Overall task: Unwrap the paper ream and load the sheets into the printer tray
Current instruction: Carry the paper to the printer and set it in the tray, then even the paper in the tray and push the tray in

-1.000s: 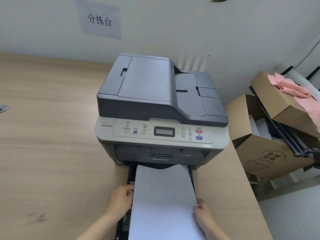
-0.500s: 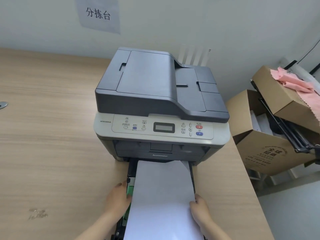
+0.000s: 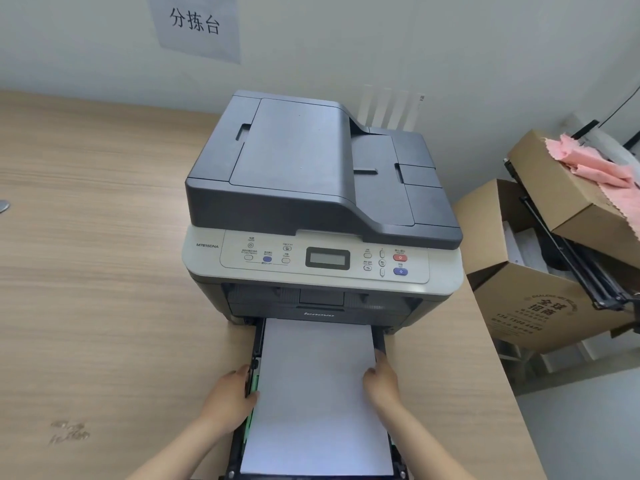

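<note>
A grey and dark multifunction printer [image 3: 311, 188] stands on a wooden table [image 3: 97, 271]. Its black paper tray [image 3: 258, 344] is pulled out toward me at the bottom front. A stack of white sheets [image 3: 318, 393] lies flat in the tray, its far edge under the printer's front. My left hand [image 3: 230, 393] holds the stack's left edge, fingers beside the tray's left wall. My right hand [image 3: 381, 379] rests on the stack's right edge with the thumb on top. No wrapper is in view.
Open cardboard boxes [image 3: 533, 299] sit to the right of the table, one holding pink cloth [image 3: 595, 164], with a black metal frame [image 3: 571, 258] between them. A paper sign [image 3: 195, 24] hangs on the wall behind. A scuff mark [image 3: 69, 433] is on the table's left front.
The sheets have slid further in and now lie flat in the tray, their far corner no longer curled. Both hands have moved forward along the stack's edges.
</note>
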Available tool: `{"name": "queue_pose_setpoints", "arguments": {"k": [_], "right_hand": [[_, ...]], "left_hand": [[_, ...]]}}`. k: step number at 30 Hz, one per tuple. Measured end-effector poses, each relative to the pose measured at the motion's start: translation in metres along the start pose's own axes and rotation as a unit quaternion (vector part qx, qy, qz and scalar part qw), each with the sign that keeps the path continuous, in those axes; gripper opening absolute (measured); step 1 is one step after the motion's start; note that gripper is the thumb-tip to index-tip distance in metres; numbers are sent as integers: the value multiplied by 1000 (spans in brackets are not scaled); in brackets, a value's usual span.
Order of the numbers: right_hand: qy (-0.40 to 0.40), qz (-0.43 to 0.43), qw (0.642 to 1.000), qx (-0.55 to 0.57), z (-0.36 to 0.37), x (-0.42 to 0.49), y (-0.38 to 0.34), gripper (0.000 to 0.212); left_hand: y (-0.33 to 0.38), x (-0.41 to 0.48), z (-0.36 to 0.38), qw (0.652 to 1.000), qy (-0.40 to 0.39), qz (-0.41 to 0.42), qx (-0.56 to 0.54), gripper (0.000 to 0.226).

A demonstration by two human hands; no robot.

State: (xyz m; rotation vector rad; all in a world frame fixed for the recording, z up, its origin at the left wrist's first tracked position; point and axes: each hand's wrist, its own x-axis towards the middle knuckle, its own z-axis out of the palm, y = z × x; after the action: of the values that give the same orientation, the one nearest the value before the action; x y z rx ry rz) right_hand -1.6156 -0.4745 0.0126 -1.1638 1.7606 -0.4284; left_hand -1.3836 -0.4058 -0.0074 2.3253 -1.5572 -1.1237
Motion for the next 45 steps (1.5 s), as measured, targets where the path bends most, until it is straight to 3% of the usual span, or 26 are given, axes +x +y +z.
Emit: {"name": "queue_pose_setpoints", "arguments": {"k": [9,15,19,23,27,34,40,45], "right_hand": [[5,10,994,-105,16,17,-5,54],[-17,-22,953,-301,16,21,-17,79],[-51,-91,924,-369,9,10,-4,65],[15,-153,932,-328,-9,-3,20,48],[16,-79,965,-250,-28,-16,36,43],[20,-50,975,-215,-28,-22,47,37],[43,-47,980,-189,-24,-20,46,39],[4,-65,978,-197,-35,-15,45,38]], "left_hand": [[-2,4,-2,1000,-19,-11,-10,52],[-3,6,-2,1000,-25,-13,6,58],[-1,3,2,1000,-13,-8,7,58],[-2,-6,5,1000,24,10,-6,45],[-3,-19,9,995,75,44,53,16],[2,-19,9,996,84,4,6,18],[0,-22,16,996,86,-10,-13,52],[-1,-25,7,997,67,18,-34,52]]}}
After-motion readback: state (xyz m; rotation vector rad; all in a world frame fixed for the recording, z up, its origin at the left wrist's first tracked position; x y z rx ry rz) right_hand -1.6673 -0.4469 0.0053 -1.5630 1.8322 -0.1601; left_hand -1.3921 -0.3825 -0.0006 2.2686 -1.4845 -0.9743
